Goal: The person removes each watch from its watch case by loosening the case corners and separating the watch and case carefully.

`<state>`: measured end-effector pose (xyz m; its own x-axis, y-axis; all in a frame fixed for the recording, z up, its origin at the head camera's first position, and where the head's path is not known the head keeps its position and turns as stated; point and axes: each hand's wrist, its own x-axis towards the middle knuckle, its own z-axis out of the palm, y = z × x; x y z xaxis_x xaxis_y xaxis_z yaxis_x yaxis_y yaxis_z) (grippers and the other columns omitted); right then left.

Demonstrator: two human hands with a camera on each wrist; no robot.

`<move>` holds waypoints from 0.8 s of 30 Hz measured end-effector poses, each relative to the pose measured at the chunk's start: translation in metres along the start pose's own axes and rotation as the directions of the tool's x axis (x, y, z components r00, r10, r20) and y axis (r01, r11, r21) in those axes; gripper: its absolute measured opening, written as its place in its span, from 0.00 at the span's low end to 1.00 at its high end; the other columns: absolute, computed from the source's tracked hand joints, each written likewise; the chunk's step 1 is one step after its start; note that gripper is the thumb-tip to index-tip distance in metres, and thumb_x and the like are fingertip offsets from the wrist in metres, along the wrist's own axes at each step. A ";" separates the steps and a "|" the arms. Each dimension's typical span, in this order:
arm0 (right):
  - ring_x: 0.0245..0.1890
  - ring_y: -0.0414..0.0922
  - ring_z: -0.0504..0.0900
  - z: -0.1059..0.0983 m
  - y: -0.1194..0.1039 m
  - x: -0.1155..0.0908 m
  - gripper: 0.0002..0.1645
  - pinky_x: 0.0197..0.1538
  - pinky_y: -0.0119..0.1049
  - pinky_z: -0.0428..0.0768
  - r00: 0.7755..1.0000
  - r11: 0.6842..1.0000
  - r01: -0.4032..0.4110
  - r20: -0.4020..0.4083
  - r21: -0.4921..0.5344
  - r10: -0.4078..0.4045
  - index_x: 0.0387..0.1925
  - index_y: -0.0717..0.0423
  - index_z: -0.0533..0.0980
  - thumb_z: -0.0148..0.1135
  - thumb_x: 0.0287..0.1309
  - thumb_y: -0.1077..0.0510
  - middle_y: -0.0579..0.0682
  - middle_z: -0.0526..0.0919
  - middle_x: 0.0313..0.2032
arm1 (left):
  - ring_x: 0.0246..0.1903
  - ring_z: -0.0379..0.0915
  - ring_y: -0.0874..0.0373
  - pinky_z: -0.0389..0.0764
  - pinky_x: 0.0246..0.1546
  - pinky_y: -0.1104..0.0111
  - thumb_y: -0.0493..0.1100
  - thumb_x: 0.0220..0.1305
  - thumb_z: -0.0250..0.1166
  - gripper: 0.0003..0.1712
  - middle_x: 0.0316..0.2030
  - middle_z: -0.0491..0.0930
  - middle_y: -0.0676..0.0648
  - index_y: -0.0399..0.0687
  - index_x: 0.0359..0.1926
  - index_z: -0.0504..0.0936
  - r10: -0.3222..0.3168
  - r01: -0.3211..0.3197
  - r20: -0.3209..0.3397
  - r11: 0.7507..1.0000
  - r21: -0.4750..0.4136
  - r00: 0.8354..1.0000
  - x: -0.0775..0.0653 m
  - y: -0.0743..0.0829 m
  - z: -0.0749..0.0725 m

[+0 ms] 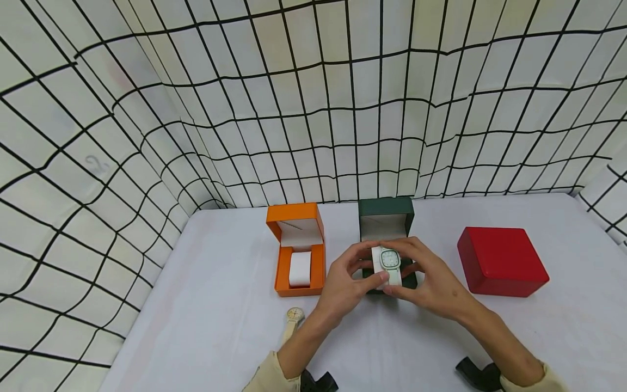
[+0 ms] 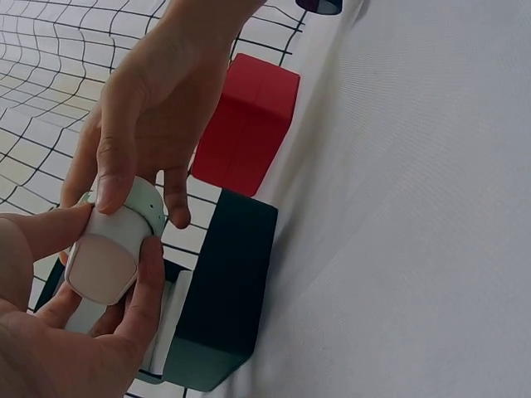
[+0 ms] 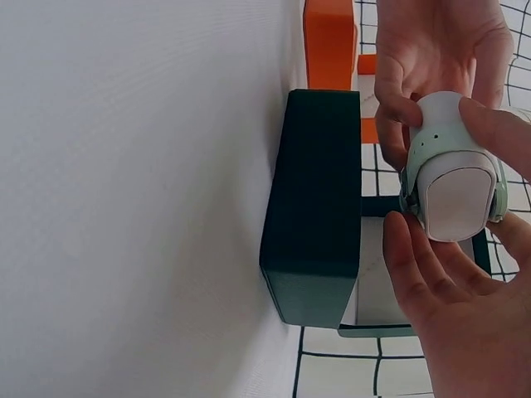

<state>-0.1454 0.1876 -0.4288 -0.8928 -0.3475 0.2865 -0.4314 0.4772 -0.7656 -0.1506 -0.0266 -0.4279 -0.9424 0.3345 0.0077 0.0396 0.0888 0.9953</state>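
A pale green wristwatch [image 1: 390, 259] with a square-rounded face is wrapped round a white cushion [image 2: 104, 268]. My left hand [image 1: 341, 284] grips the cushion from the left, thumb on one side and fingers on the other. From the other side my right hand [image 1: 436, 283] holds the watch and cushion, its thumb near the strap's lower part. Both hands are over the open dark green watch box [image 1: 386, 207], whose base they partly cover. Its lid stands up behind them. In the right wrist view, the pale green strap [image 3: 448, 143] curves round the cushion.
Left of the green box stands an open orange watch box [image 1: 300, 292] with a white cushion inside. A closed red box [image 1: 504, 261] lies to the right. Beside my left forearm is a cream-strapped watch [image 1: 295, 314]. A black wire grid [image 1: 313, 111] rises behind the white-covered table [image 1: 220, 305].
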 end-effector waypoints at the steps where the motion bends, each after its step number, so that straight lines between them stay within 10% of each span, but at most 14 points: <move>1: 0.55 0.40 0.75 0.000 0.000 0.000 0.49 0.49 0.36 0.87 1.000 1.000 0.002 0.000 -0.001 -0.002 0.73 0.37 0.70 0.83 0.50 0.52 0.45 0.76 0.62 | 0.57 0.77 0.55 0.81 0.47 0.76 0.42 0.65 0.74 0.32 0.63 0.79 0.48 0.59 0.69 0.76 -0.003 0.003 0.000 1.000 -0.001 1.000 0.000 0.000 0.000; 24: 0.54 0.40 0.76 0.001 0.001 -0.002 0.48 0.51 0.36 0.88 1.000 0.999 -0.004 -0.018 0.033 0.005 0.72 0.37 0.71 0.83 0.51 0.53 0.44 0.74 0.62 | 0.57 0.78 0.55 0.82 0.50 0.72 0.42 0.64 0.74 0.32 0.61 0.83 0.47 0.58 0.67 0.75 -0.020 0.021 0.014 0.999 -0.038 1.000 0.001 -0.001 -0.001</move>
<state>-0.1439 0.1877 -0.4307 -0.8971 -0.3306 0.2930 -0.4230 0.4518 -0.7855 -0.1520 -0.0268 -0.4290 -0.9384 0.3454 -0.0137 0.0076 0.0601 0.9982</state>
